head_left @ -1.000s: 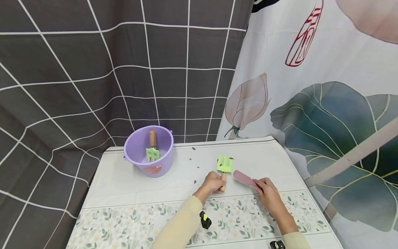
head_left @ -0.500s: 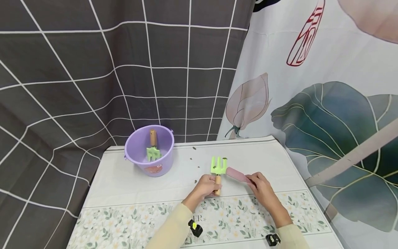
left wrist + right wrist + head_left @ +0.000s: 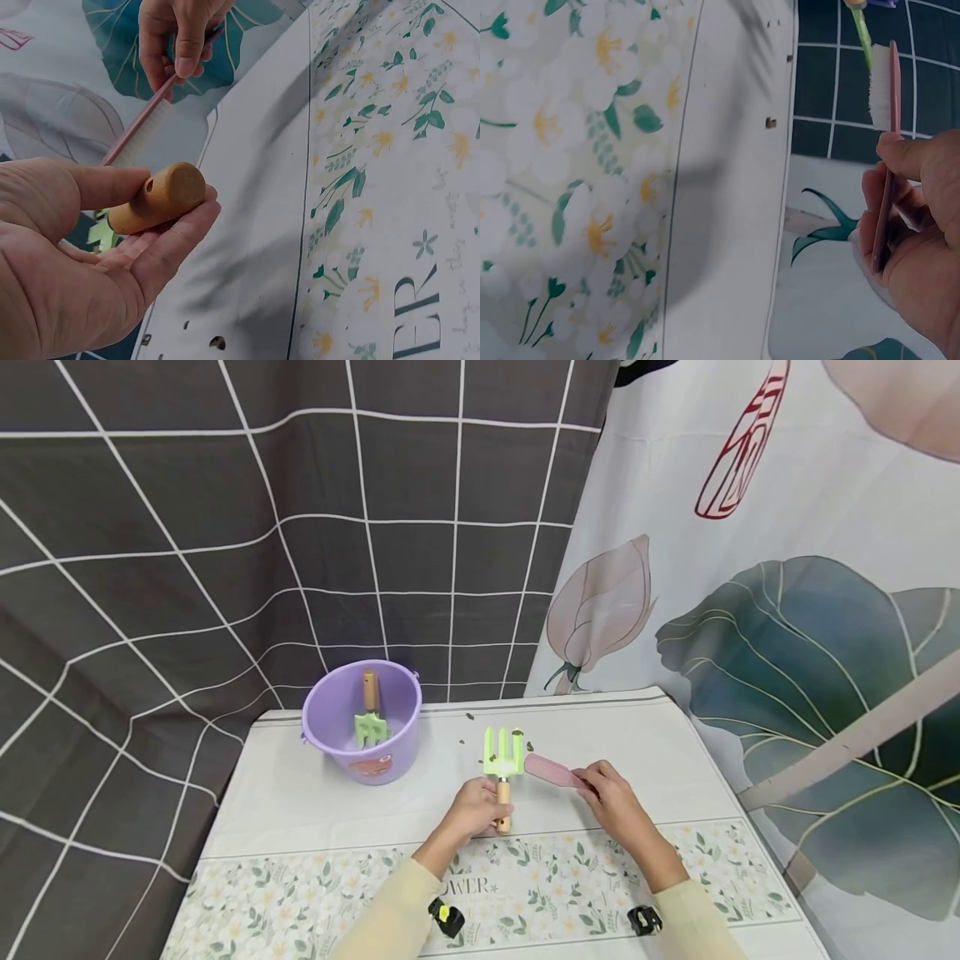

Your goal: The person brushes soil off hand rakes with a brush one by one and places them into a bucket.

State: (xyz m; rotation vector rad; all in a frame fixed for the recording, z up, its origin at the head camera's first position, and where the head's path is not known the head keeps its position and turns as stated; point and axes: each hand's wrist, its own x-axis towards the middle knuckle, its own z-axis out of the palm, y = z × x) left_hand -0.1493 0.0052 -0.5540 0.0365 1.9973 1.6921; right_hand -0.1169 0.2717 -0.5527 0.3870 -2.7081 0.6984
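Note:
My left hand (image 3: 471, 810) grips the light wooden handle of a small green garden fork (image 3: 503, 765), its tines pointing away from me and a few dark bits on them. The round handle end (image 3: 187, 184) shows between thumb and fingers in the left wrist view. In my right hand (image 3: 611, 797) is a pink brush (image 3: 551, 772), its head right at the side of the fork's tines. White bristles (image 3: 881, 90) face the green fork in the right wrist view, with the thumb pressed along the brush's pink back.
A purple bucket (image 3: 405, 747) stands at the table's back left, holding a green hand rake (image 3: 371, 730) with a wooden handle. Several dark crumbs (image 3: 470, 717) lie on the white tablecloth (image 3: 600, 735). Behind hang a dark checked curtain (image 3: 405, 560) and a floral one (image 3: 637, 468).
Both hands have moved left across the table with the fork and the brush. The brush head has come from apart on the right to right beside the fork's tines.

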